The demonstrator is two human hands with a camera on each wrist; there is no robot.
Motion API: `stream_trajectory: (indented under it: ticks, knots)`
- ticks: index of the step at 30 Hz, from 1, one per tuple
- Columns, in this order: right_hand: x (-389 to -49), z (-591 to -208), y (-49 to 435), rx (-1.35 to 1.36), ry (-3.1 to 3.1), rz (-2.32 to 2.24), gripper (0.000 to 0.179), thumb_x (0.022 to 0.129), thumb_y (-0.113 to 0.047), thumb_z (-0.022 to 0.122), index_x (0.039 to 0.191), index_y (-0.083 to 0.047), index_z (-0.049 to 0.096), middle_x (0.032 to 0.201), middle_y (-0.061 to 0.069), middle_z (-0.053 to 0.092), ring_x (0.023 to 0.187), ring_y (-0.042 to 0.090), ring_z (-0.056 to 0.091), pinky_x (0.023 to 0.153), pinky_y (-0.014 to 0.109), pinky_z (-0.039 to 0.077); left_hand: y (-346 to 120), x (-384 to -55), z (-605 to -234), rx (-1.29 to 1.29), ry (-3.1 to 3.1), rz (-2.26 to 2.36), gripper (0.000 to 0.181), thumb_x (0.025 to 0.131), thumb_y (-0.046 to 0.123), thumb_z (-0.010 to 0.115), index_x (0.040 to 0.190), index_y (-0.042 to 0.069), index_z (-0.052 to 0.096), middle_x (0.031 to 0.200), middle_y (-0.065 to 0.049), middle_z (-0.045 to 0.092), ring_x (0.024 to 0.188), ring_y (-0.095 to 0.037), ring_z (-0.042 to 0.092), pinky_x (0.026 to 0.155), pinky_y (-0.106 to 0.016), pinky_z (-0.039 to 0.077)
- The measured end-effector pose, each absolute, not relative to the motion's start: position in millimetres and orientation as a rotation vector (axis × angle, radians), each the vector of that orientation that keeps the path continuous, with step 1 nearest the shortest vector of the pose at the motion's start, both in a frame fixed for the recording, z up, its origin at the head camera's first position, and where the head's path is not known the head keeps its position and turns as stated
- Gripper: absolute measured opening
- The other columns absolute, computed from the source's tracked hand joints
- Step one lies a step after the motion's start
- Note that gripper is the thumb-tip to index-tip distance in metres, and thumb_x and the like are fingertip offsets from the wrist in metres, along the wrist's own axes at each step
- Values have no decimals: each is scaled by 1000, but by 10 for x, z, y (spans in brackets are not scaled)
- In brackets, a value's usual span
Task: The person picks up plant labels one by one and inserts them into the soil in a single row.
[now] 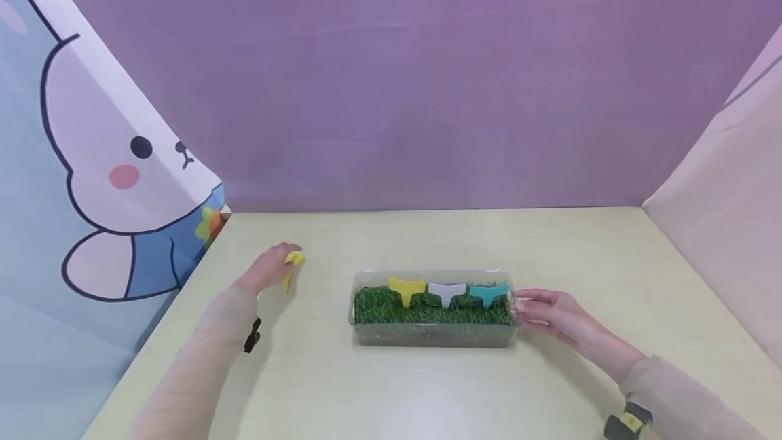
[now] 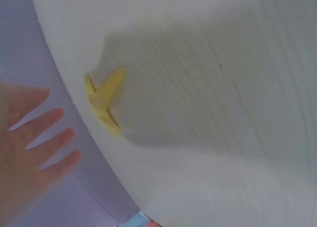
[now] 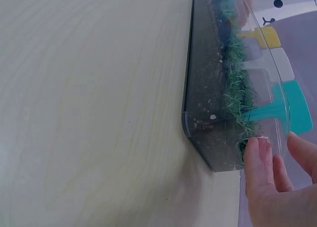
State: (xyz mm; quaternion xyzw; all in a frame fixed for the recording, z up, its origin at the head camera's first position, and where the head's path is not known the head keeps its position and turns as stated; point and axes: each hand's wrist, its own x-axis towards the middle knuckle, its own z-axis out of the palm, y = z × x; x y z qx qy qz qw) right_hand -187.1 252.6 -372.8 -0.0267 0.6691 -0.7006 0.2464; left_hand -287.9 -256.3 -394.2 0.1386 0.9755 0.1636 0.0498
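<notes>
My left hand is at the table's left side, over a yellow T-shaped tag. In the left wrist view the fingers of this hand are spread, apart from the yellow tag on the table. At the right end of a clear plastic box, my right hand touches the end wall with nearly straight fingers. In the right wrist view the fingertips lie at the handle hole, the thumb beside the rim. Green artificial grass fills the box; yellow, white and teal tags stand in it.
The box sits mid-table on the pale wooden tabletop. A purple cloth rises behind the table's far edge. Printed cloth with a cartoon animal hangs on the left, and a pale cloth on the right.
</notes>
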Motion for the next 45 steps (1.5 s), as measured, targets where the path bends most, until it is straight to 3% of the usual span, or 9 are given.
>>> stream_trajectory:
  ticks: [9,19,26,45]
  knots:
    - [-1874,-3746,2548,-57,1802,-1924,41,85,-8,57,120,8,44,94,1,64,88,14,62,82,28,47,-2621,-2975,-4024,250,2891,487,42,82,-2,45,124,-7,43,128,-29,38,115,-43,38,95,-52,30]
    - [-1878,-3731,2543,-40,1799,-1931,41,85,-7,57,120,9,44,95,3,64,88,15,62,82,28,47,-2691,-3039,-4080,261,2870,524,45,76,-3,48,121,-11,42,118,-30,45,96,-36,46,90,-50,35]
    - [-1880,-3745,2535,-35,1829,-1905,47,85,-8,57,124,12,38,98,4,64,90,16,61,83,29,46,-2730,-3110,-4170,235,2828,530,50,76,1,50,123,-10,40,123,-31,41,109,-42,41,95,-51,30]
    - [-1889,-3769,2553,-60,1812,-1917,48,86,-7,56,124,14,36,98,4,63,91,17,61,84,30,46,-2696,-3130,-4098,195,2797,464,42,76,4,58,116,-8,49,119,-30,46,105,-41,45,93,-52,32]
